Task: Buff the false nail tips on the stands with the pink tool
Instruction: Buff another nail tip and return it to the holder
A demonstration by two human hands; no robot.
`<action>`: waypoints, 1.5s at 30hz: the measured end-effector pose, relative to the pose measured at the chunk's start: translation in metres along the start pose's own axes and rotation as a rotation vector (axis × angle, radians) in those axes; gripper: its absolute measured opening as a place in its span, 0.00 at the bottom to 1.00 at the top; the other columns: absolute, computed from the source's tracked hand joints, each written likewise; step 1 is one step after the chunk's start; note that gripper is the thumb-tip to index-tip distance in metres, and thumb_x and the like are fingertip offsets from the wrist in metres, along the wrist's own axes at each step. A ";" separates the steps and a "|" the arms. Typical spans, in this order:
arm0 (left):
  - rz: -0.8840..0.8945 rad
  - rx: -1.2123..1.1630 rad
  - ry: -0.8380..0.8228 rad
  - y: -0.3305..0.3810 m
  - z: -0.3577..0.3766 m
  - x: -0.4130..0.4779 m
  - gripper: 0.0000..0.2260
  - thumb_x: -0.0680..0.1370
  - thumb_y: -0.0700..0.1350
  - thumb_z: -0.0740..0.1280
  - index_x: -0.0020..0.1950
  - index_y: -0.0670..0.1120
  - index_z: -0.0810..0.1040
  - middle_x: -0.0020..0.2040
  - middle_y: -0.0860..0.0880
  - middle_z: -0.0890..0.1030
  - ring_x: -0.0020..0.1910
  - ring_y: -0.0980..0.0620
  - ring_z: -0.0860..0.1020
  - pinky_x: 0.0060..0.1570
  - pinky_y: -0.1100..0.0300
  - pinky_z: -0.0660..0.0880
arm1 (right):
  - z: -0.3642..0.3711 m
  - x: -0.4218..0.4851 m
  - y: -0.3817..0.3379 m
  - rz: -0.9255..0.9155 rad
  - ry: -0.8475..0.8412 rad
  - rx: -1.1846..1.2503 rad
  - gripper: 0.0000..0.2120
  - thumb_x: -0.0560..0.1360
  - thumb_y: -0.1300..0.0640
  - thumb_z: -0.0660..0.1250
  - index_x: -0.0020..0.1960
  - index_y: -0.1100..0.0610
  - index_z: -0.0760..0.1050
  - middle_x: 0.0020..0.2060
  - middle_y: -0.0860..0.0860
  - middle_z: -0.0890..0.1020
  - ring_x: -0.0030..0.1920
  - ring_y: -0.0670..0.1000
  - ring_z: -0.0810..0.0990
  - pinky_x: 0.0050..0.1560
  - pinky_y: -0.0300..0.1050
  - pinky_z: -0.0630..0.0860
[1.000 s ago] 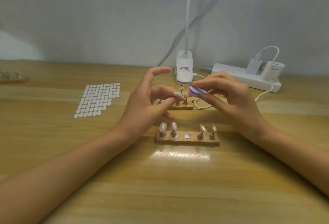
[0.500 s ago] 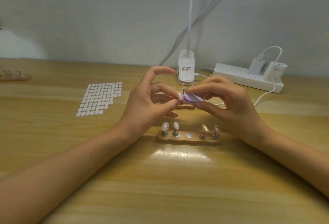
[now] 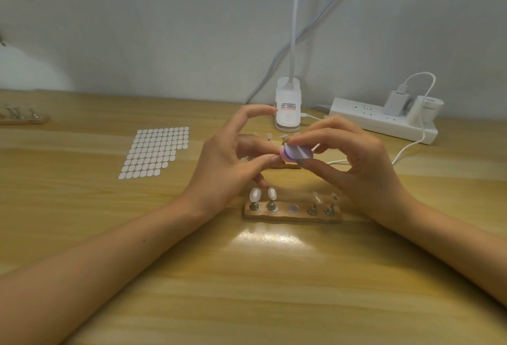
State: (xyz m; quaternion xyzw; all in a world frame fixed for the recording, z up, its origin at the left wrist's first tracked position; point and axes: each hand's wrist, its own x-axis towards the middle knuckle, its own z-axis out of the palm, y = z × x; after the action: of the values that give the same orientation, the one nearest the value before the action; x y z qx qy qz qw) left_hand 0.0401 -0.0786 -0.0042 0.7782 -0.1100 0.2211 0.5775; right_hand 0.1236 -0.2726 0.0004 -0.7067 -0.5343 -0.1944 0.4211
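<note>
Head view — right hand point(image 3: 365, 169) pinches pink tool point(image 3: 296, 152); left hand point(image 3: 227, 165) grip unclear — tool blocks it.

We mark bare wooden tabletop point(image 3: 260, 289) nearer than both wrists passable. Left hand point(image 3: 219, 169) and right hand point(image 3: 362, 163) meet at the fingertips, blocking between. Just nearer: wooden stand of pegged false nail tips point(image 3: 293, 214). Behind the fingers: second wooden stand point(image 3: 290, 166). Beyond: white clip lamp base point(image 3: 288, 108), white power strip point(image 3: 356, 114), white cable point(image 3: 408, 150). Left of the left hand: flat white sticker sheet point(image 3: 155, 152).

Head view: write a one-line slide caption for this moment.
Right hand holds the pink tool against a nail tip pinched by the left hand, above a wooden stand carrying four more tips.
</note>
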 end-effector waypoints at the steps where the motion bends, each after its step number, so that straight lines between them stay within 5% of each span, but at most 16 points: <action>1: 0.001 -0.012 0.002 0.000 0.000 0.000 0.28 0.75 0.36 0.75 0.72 0.48 0.69 0.47 0.50 0.88 0.44 0.51 0.86 0.33 0.59 0.81 | -0.001 0.000 0.001 -0.002 -0.001 0.001 0.13 0.76 0.56 0.70 0.60 0.50 0.78 0.50 0.55 0.82 0.51 0.49 0.81 0.46 0.46 0.80; 21: 0.040 0.084 0.035 0.004 0.001 -0.003 0.20 0.72 0.43 0.78 0.59 0.47 0.73 0.40 0.49 0.87 0.38 0.57 0.85 0.37 0.67 0.77 | 0.002 0.002 -0.007 -0.039 0.008 -0.054 0.14 0.73 0.58 0.72 0.58 0.54 0.80 0.49 0.55 0.83 0.50 0.51 0.82 0.49 0.48 0.80; 30: -0.001 0.041 0.032 0.004 0.001 -0.004 0.22 0.70 0.48 0.78 0.58 0.47 0.71 0.41 0.49 0.87 0.41 0.53 0.86 0.38 0.60 0.80 | 0.003 0.000 -0.006 -0.105 -0.021 -0.083 0.13 0.73 0.62 0.74 0.57 0.58 0.82 0.48 0.56 0.83 0.49 0.52 0.82 0.50 0.45 0.80; 33: -0.011 0.050 0.037 0.003 0.001 -0.004 0.20 0.72 0.40 0.78 0.57 0.46 0.72 0.41 0.48 0.87 0.42 0.52 0.86 0.38 0.52 0.83 | -0.002 0.002 -0.002 -0.030 0.022 -0.107 0.13 0.72 0.61 0.73 0.57 0.59 0.82 0.48 0.56 0.84 0.48 0.52 0.83 0.49 0.49 0.80; 37: -0.007 0.030 0.035 0.005 0.001 -0.004 0.21 0.69 0.46 0.78 0.56 0.46 0.72 0.41 0.47 0.87 0.41 0.51 0.86 0.39 0.58 0.81 | 0.005 -0.002 -0.008 -0.105 -0.012 -0.089 0.12 0.73 0.62 0.74 0.56 0.59 0.83 0.47 0.56 0.83 0.49 0.53 0.82 0.51 0.44 0.79; 40: -0.021 0.024 0.041 0.004 0.002 -0.004 0.19 0.72 0.39 0.78 0.56 0.46 0.72 0.42 0.47 0.87 0.42 0.50 0.86 0.40 0.47 0.83 | -0.001 0.001 -0.003 -0.026 0.038 -0.115 0.12 0.72 0.64 0.75 0.56 0.60 0.83 0.46 0.58 0.84 0.48 0.55 0.83 0.49 0.52 0.80; 45: -0.031 -0.033 0.028 0.004 0.001 -0.003 0.19 0.71 0.39 0.78 0.55 0.46 0.71 0.41 0.45 0.87 0.38 0.50 0.85 0.33 0.61 0.77 | 0.006 -0.002 -0.008 -0.126 -0.025 -0.080 0.12 0.72 0.64 0.75 0.56 0.58 0.83 0.47 0.57 0.83 0.49 0.51 0.82 0.51 0.42 0.78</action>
State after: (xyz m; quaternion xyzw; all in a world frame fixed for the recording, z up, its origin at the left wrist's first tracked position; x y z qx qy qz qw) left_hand 0.0363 -0.0816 -0.0023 0.7669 -0.0937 0.2210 0.5952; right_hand 0.1143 -0.2684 -0.0012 -0.6903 -0.5747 -0.2329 0.3728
